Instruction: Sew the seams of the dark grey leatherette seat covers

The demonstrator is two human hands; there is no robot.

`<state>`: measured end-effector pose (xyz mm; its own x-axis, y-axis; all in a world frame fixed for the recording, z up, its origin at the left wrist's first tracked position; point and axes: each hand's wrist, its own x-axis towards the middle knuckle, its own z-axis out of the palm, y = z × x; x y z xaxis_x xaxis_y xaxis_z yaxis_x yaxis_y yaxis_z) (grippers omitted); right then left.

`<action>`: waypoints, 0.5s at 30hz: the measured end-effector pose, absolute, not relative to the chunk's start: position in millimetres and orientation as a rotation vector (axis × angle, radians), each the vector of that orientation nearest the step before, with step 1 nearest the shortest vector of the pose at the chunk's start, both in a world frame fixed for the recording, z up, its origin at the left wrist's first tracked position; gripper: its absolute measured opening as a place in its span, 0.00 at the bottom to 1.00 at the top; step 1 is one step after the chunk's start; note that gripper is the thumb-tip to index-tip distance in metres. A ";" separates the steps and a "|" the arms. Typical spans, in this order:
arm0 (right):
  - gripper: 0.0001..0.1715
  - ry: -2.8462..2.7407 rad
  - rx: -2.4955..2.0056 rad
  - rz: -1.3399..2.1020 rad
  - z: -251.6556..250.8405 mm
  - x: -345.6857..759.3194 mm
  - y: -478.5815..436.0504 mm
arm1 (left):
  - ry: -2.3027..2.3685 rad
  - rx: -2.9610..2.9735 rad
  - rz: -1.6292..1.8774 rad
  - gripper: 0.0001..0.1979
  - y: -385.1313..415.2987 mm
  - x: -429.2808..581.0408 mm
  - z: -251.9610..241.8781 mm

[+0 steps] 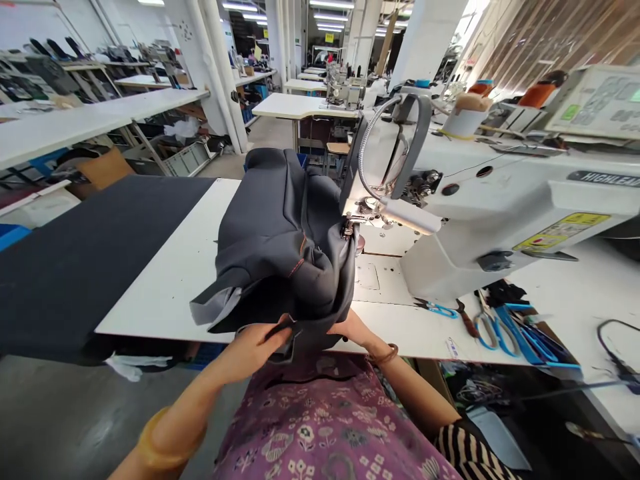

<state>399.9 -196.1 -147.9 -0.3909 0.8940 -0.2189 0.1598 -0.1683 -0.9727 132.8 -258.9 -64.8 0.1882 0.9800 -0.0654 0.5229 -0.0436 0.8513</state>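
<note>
A bulky dark grey cover (260, 213) with orange stitching is bunched up on the white table, its right edge lying under the needle area of the sewing machine (430, 173). My left hand (260, 347) pinches the cover's near edge between thumb and fingers. At the cover's lower right side, my right hand (353, 330) grips the material, its fingertips hidden beneath the fabric. A pale grey lining flap (215, 307) sticks out on the left. The machine's lamp lights the spot where the fabric meets the presser foot.
Blue thread snips (435, 308), large scissors (495, 333) and a blue tool tray (540, 340) lie on the right of the table (165, 293). Black cloth (100, 247) covers the left side. Thread cones (467, 113) stand behind the machine.
</note>
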 end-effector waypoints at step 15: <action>0.38 -1.117 -1.300 1.651 -155.8 392.7 -209.8 | 2.045 1.493 1.456 0.15 -255.6 108.1 -92.4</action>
